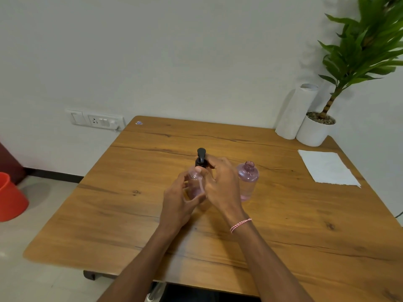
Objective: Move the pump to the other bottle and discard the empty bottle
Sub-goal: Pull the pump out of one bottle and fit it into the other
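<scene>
Both hands are on the pump bottle (pixel 194 182) at the centre of the frame, standing upright on the desk (pixel 130 192). The left hand (pixel 177 201) has its grip wrapped round the clear pinkish body, steadying it. The right hand (pixel 220 182) comes in from the right, its grip closed up at the black pump (pixel 200 159), about the collar by the look of it. I'd call this the opening step: unscrewing the pump, which is not yet free of the neck.

The bottle's long axis runs vertical, and the pump's nozzle points toward the top of the frame, away from the person. Just right of the hands stands the second bottle (pixel 248 182), upright too, neck open, with pink liquid showing low down.

Next move calls for twisting the collar loose, then lifting straight up so the dip tube clears. The red bin (pixel 11 199) waits at the left edge, on the floor.
</scene>
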`<state>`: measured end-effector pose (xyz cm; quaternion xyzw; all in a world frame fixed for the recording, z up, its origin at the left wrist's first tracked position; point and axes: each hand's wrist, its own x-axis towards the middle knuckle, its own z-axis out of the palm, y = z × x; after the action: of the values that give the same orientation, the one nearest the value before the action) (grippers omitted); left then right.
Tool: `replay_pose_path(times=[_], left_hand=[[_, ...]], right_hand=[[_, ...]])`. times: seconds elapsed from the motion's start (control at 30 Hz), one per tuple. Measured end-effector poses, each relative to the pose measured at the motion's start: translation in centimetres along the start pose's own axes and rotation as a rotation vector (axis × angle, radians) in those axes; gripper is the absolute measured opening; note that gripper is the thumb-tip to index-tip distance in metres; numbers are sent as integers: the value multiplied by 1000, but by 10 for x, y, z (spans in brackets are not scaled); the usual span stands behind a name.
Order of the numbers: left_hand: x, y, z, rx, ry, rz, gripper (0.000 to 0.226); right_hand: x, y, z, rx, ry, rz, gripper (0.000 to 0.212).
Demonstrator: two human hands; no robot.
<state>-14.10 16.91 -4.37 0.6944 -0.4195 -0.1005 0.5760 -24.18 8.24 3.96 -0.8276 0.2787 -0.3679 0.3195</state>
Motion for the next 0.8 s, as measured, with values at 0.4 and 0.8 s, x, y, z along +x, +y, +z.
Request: replay_pose_path(times=[0.4,0.8], left_hand=[[-2,-2,0,0,17,-26,88],[-12,6,-3,22,40,-55,99]], right_hand=[[14,-23,-24,166,19,-3,28],[25,-49,-61,337,104,38,26]])
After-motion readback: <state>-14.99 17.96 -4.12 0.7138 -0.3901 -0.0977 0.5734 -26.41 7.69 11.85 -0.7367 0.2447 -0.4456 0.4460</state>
